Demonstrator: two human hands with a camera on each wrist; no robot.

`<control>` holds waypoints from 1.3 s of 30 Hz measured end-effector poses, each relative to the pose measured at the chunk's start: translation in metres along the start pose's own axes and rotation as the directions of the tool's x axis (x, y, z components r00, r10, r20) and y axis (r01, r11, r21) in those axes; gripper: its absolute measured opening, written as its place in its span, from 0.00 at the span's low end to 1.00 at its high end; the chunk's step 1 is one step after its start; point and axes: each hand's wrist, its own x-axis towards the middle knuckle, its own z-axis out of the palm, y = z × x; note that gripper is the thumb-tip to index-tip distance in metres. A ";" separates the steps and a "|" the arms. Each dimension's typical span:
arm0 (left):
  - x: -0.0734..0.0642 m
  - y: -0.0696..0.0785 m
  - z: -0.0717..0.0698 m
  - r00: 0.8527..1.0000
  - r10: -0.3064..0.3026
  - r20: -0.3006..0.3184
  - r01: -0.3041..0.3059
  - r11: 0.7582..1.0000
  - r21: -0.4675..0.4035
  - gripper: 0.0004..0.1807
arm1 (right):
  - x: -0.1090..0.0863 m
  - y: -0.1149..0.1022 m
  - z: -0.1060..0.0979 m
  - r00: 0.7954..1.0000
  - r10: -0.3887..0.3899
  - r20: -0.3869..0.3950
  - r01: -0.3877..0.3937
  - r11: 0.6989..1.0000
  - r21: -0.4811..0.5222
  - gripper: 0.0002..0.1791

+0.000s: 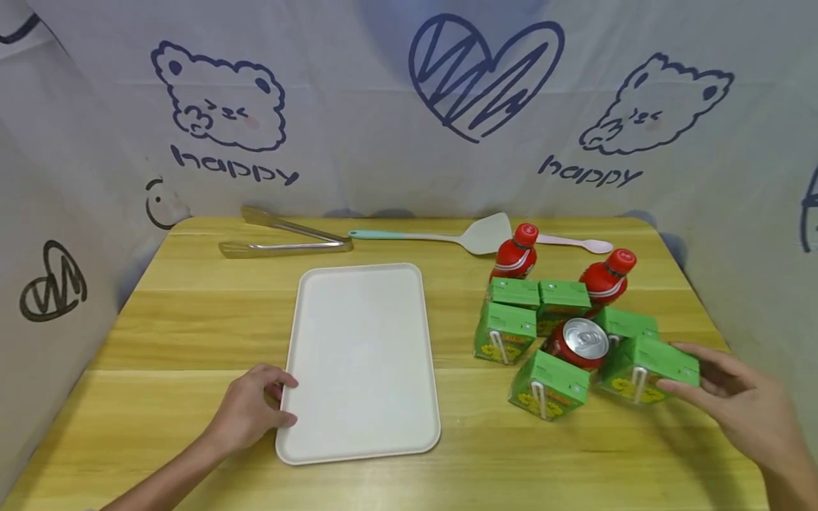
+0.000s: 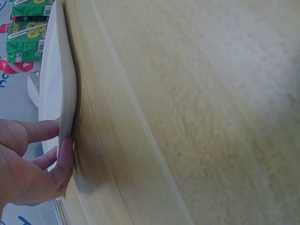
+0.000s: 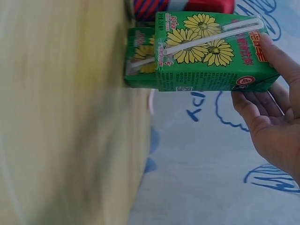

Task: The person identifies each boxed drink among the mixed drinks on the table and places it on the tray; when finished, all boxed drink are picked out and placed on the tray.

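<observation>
My left hand (image 1: 251,406) pinches the left rim of a white rectangular tray (image 1: 359,362); in the left wrist view the thumb and fingers (image 2: 65,154) lie on either side of that rim. With my right hand (image 1: 744,397) I grip a green drink carton (image 1: 652,370) with yellow flowers and a white straw. The right wrist view has this carton (image 3: 211,56) raised a little off the table, with another carton (image 3: 140,58) behind it. Several more green cartons (image 1: 551,387) stand around a red can (image 1: 580,344), just left of the held one.
Two red-capped bottles (image 1: 515,254) (image 1: 607,278) stand behind the cartons. Along the table's back edge lie metal tongs (image 1: 287,238), a spatula (image 1: 434,237) with a mint handle, and a pink spoon (image 1: 578,243). A white cloth with drawings (image 1: 358,135) surrounds the wooden table (image 1: 166,341).
</observation>
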 end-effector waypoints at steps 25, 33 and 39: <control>0.000 0.002 0.000 1.000 0.001 0.004 -0.001 1.000 0.014 0.23 | 0.013 -0.059 -0.019 0.964 -0.254 -0.083 0.260 0.963 0.072 0.35; 0.000 0.001 0.000 1.000 0.002 0.006 -0.002 1.000 0.025 0.24 | 0.018 -0.087 -0.018 0.967 -0.236 -0.097 0.241 0.969 0.049 0.36; -0.001 0.002 -0.001 1.000 0.001 0.006 -0.001 1.000 0.027 0.24 | 0.023 -0.112 -0.007 0.964 -0.265 -0.018 0.266 0.961 0.073 0.34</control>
